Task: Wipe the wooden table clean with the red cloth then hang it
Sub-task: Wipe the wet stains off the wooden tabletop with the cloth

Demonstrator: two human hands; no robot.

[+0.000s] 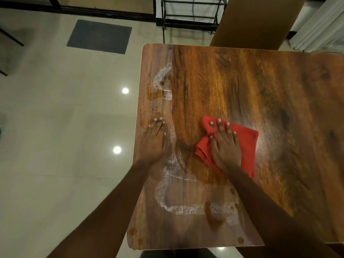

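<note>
The wooden table fills the right of the view. A folded red cloth lies on it near the middle. My right hand presses flat on top of the cloth, fingers spread and pointing away from me. My left hand rests flat on the bare wood near the table's left edge, holding nothing. White foamy streaks and wet smears run down the left part of the table, from the far left corner to the near edge. Small brown drops sit among them.
Glossy tiled floor lies to the left of the table, with a dark mat on it. A black metal rack stands beyond the table's far edge, beside a brown panel. White folded material sits at top right.
</note>
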